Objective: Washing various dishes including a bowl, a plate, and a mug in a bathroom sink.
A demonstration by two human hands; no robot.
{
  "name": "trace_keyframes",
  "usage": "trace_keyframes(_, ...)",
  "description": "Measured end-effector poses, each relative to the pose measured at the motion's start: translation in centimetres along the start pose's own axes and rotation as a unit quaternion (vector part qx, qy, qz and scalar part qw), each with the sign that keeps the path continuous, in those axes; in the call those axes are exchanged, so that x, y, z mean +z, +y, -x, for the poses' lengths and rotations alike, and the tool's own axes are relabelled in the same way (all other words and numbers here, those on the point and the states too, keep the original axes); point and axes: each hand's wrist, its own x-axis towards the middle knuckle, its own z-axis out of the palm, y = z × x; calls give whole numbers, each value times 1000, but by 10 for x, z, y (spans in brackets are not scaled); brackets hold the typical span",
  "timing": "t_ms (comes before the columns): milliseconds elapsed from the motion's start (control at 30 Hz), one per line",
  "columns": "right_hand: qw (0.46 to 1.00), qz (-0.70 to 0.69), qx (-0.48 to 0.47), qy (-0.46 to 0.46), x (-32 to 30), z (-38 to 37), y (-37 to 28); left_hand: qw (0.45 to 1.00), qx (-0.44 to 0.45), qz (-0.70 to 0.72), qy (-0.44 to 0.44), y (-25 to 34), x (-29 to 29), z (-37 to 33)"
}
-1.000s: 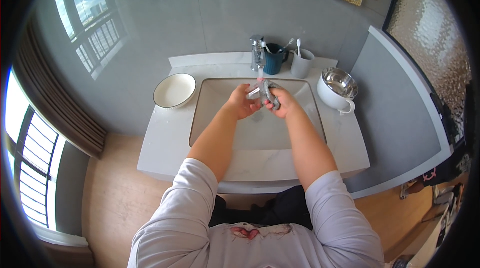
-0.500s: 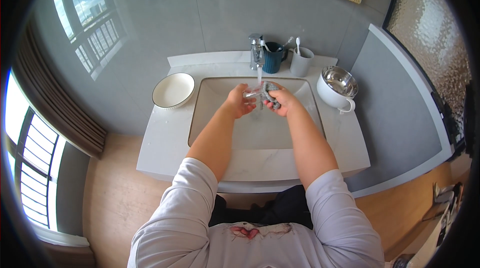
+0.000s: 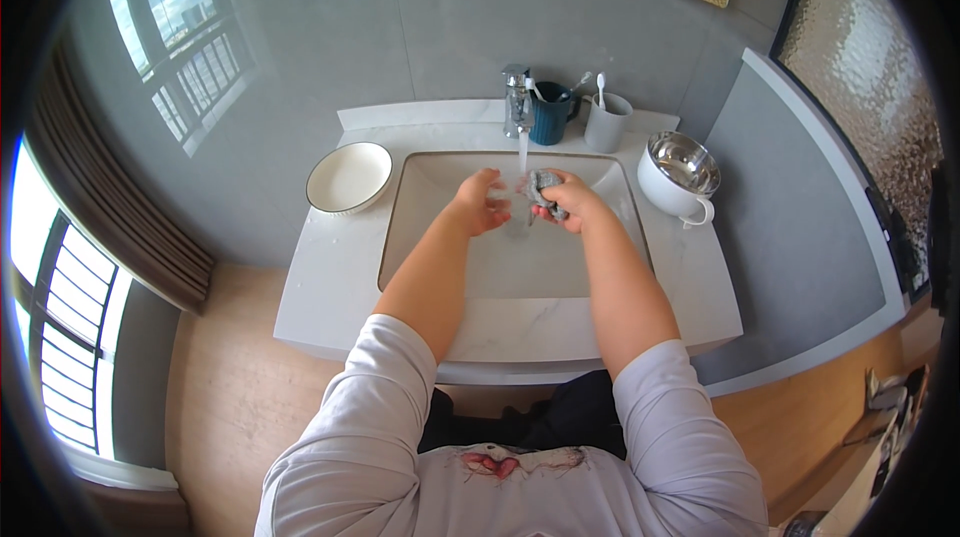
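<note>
Over the white sink (image 3: 460, 262), under the running tap (image 3: 518, 107), both my hands are held close together. My right hand (image 3: 572, 202) grips a bunched grey cloth (image 3: 545, 183), with the thumb on top. My left hand (image 3: 480, 203) is left of the water stream, its fingers curved toward the cloth. At its fingertips is a clear, shiny blur; I cannot tell whether that is a see-through object or splashing water.
On the counter (image 3: 330, 287), a white dark-rimmed bowl (image 3: 349, 178) stands left of the sink. To the right is a white handled cup with a steel inside (image 3: 680, 177). Behind, beside the tap, are a dark blue mug (image 3: 549, 117) and a grey cup (image 3: 606, 125) with toothbrushes.
The grey cloth and my right hand have shifted slightly right, and the gap between my hands is wider. Water keeps running; the whole view has moved a little.
</note>
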Motion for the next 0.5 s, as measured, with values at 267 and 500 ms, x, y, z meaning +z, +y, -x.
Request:
trace_keyframes(267,996,9,-38,81,14,-11,3,994,-49,101,-13,-4,10,-8)
trace_keyframes(500,998,40,8,48,6,-9,7,997,-17,-57,53,-1,5,3)
